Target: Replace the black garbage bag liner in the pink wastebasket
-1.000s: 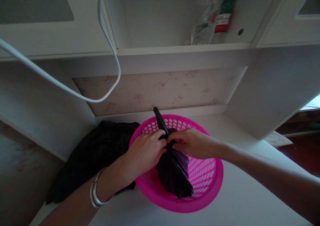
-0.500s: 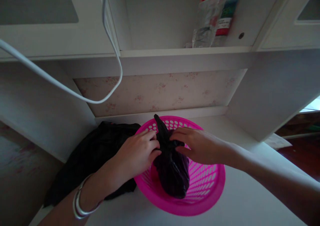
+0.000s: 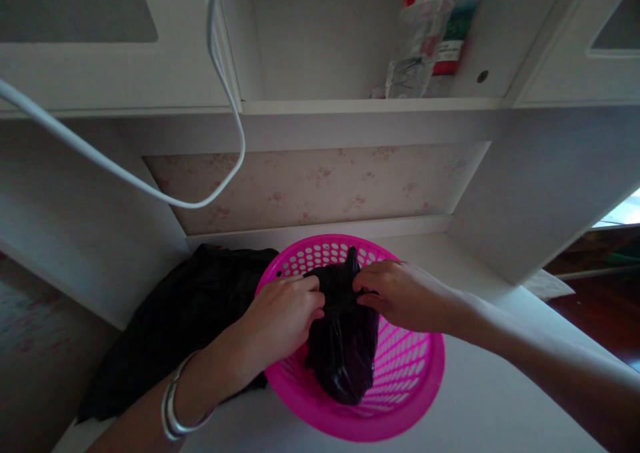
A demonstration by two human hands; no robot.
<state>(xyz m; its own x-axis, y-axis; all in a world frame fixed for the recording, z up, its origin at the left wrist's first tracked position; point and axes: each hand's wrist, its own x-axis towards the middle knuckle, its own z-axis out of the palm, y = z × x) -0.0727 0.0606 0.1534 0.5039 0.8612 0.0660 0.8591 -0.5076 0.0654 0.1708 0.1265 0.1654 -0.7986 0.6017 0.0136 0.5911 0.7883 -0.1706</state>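
White desktop below the fingers

From my end, I see a pink basket standing on it directly beneath the fingers. Left of them, a crumpled black bundle lies beside the basket. Above and beyond them, I make out a shelf bearing a clear container and a red-and-green container.

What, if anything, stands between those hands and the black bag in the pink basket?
Nothing visible: the left hand and right hand reach into the pink basket and grasp the black bag near its top.
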